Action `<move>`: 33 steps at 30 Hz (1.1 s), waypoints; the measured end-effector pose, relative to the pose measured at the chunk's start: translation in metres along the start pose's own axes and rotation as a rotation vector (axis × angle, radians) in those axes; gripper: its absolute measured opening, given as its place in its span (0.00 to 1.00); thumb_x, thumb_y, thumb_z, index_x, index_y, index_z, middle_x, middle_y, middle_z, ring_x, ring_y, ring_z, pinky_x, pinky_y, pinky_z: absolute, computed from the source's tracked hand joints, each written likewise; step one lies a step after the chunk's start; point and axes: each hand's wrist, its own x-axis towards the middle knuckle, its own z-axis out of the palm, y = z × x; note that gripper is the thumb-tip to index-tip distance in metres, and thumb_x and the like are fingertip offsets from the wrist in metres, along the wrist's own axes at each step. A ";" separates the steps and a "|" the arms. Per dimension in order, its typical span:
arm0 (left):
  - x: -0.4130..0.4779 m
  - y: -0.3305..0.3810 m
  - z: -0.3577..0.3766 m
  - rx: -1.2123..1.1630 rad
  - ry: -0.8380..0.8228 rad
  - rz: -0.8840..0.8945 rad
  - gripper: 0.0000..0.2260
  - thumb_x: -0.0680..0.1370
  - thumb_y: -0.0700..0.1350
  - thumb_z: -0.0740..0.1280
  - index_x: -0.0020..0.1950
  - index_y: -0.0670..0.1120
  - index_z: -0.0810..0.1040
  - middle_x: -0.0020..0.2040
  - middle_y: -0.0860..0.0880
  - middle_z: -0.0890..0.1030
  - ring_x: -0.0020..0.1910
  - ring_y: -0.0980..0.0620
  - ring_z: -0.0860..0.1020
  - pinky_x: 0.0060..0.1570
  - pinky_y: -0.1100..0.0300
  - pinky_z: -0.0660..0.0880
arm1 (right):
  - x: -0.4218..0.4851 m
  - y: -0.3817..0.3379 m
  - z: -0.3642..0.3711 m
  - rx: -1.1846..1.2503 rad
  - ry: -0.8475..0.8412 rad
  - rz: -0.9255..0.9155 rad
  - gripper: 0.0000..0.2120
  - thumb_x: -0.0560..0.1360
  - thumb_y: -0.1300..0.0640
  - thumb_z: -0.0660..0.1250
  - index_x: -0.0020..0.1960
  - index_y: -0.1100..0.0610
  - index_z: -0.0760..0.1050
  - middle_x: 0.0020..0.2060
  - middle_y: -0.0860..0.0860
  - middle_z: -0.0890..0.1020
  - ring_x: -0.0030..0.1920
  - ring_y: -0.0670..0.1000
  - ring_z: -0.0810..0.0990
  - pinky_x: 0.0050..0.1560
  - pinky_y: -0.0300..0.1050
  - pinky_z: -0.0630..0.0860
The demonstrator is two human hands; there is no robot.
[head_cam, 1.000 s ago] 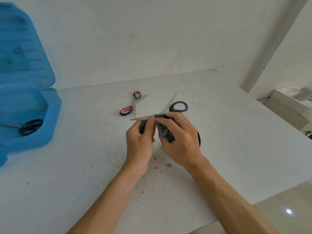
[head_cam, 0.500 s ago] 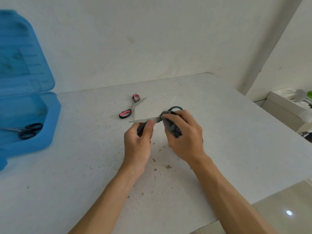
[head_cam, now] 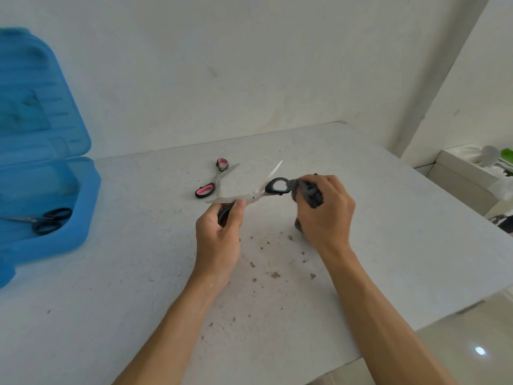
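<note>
Work in hand: wiping a pair of scissors with a dark cloth.

Position: the scissors are held above the table, blades spread wide. One blade points up and away, the other lies roughly level toward the left.

Left hand: fingers curled round the lower black handle, thumb pressed against the level blade near the pivot.

Right hand: fingers closed on the bunched cloth, which touches the outer side of the upper handle loop.

Progress (judgement): the wipe is now at the handle end. Both blades look bare and bright, so they are probably done, though fine dirt cannot be judged at this sharpness. Left on this pair: finish the upper loop and do the lower handle, which the left hand hides.

Other items: the pink pair lies open on the table just behind the hands. The cased pair lies in the open blue case, well to the left. I cannot tell whether either is clean. Brown specks are scattered on the table below the hands.

Estimate: mid-task.
</note>
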 end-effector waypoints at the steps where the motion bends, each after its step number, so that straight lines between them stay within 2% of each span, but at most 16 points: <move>1: 0.001 -0.001 -0.001 0.028 -0.008 0.032 0.13 0.83 0.50 0.66 0.42 0.45 0.77 0.29 0.54 0.69 0.28 0.55 0.66 0.28 0.65 0.65 | 0.002 0.002 -0.004 0.009 0.018 0.027 0.06 0.75 0.64 0.74 0.50 0.56 0.85 0.45 0.50 0.82 0.42 0.47 0.80 0.42 0.41 0.77; 4: -0.001 -0.001 0.002 0.095 -0.042 0.096 0.08 0.83 0.51 0.66 0.45 0.52 0.79 0.27 0.58 0.72 0.26 0.59 0.68 0.27 0.67 0.67 | 0.000 -0.003 -0.007 0.066 0.014 0.005 0.06 0.76 0.64 0.73 0.52 0.58 0.85 0.47 0.50 0.84 0.44 0.45 0.81 0.45 0.42 0.78; 6: -0.003 -0.003 0.004 0.129 -0.054 0.117 0.06 0.82 0.53 0.65 0.48 0.54 0.79 0.27 0.59 0.72 0.26 0.59 0.68 0.27 0.66 0.67 | -0.005 -0.007 -0.004 0.056 0.000 -0.063 0.07 0.75 0.64 0.74 0.53 0.58 0.85 0.46 0.49 0.86 0.45 0.49 0.83 0.46 0.43 0.79; 10: -0.002 -0.006 0.000 0.149 -0.006 0.139 0.09 0.81 0.54 0.66 0.46 0.50 0.78 0.28 0.57 0.72 0.26 0.59 0.68 0.26 0.66 0.67 | -0.008 -0.009 0.001 0.063 -0.042 -0.293 0.07 0.75 0.65 0.72 0.51 0.60 0.86 0.50 0.51 0.86 0.48 0.53 0.83 0.49 0.41 0.80; 13: 0.000 -0.008 -0.001 0.164 -0.008 0.134 0.10 0.82 0.54 0.66 0.47 0.49 0.79 0.28 0.56 0.72 0.26 0.58 0.67 0.26 0.66 0.66 | -0.011 -0.005 0.005 0.054 -0.097 -0.419 0.05 0.77 0.64 0.71 0.50 0.60 0.86 0.50 0.51 0.86 0.46 0.52 0.82 0.44 0.44 0.80; 17: -0.002 -0.008 0.005 0.194 -0.038 0.154 0.11 0.82 0.55 0.65 0.46 0.49 0.77 0.27 0.60 0.72 0.25 0.58 0.67 0.27 0.66 0.65 | -0.007 0.005 0.007 -0.015 -0.031 -0.235 0.09 0.73 0.67 0.75 0.50 0.57 0.86 0.48 0.49 0.86 0.48 0.52 0.83 0.43 0.49 0.81; 19: -0.003 -0.007 0.007 0.192 -0.038 0.168 0.10 0.82 0.54 0.65 0.46 0.49 0.78 0.27 0.61 0.73 0.26 0.58 0.68 0.27 0.67 0.66 | -0.009 0.002 0.006 0.000 -0.040 -0.267 0.08 0.73 0.67 0.74 0.50 0.58 0.86 0.49 0.49 0.86 0.47 0.52 0.83 0.43 0.48 0.81; 23: -0.003 -0.007 0.001 0.163 -0.026 0.188 0.07 0.83 0.50 0.65 0.50 0.49 0.79 0.30 0.59 0.74 0.27 0.58 0.68 0.28 0.67 0.66 | -0.015 -0.004 0.007 0.039 -0.161 -0.413 0.05 0.76 0.63 0.72 0.50 0.58 0.86 0.49 0.48 0.86 0.44 0.51 0.81 0.40 0.47 0.79; 29: -0.003 -0.005 0.003 0.153 -0.003 0.162 0.06 0.83 0.50 0.65 0.49 0.50 0.79 0.30 0.60 0.74 0.28 0.58 0.69 0.29 0.67 0.67 | -0.010 0.001 0.006 -0.042 -0.074 -0.215 0.08 0.74 0.65 0.74 0.50 0.55 0.85 0.46 0.47 0.86 0.47 0.50 0.82 0.42 0.47 0.80; 33: -0.002 -0.003 0.002 0.107 0.020 0.157 0.06 0.83 0.49 0.66 0.50 0.49 0.81 0.35 0.54 0.79 0.31 0.53 0.73 0.32 0.65 0.72 | -0.016 -0.007 0.008 0.035 -0.137 -0.392 0.06 0.75 0.65 0.73 0.50 0.57 0.86 0.49 0.48 0.86 0.44 0.52 0.81 0.41 0.47 0.79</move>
